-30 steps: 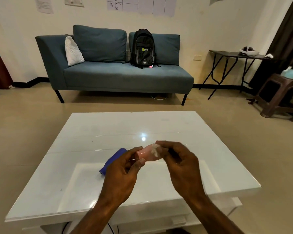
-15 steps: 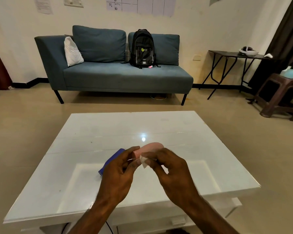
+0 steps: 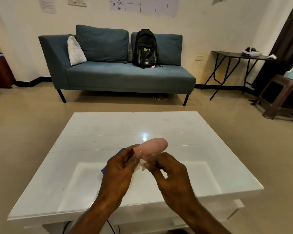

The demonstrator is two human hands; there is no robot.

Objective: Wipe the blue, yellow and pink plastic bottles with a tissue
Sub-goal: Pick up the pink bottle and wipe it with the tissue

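Two bare forearms enter from the bottom edge of the view. Left hand: bare, no glove, ring, watch or band visible. Right hand: bare, likewise unadorned. No sleeve or cuff shows on either arm up to the frame edge. Fine hair is visible along the left forearm. Fingernails are short and unpainted.

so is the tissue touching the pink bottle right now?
Touching. The head view shows the tissue, pinched in the right hand, pressed against the underside of the pink bottle, with no gap visible; the left hand holds the bottle's near end.
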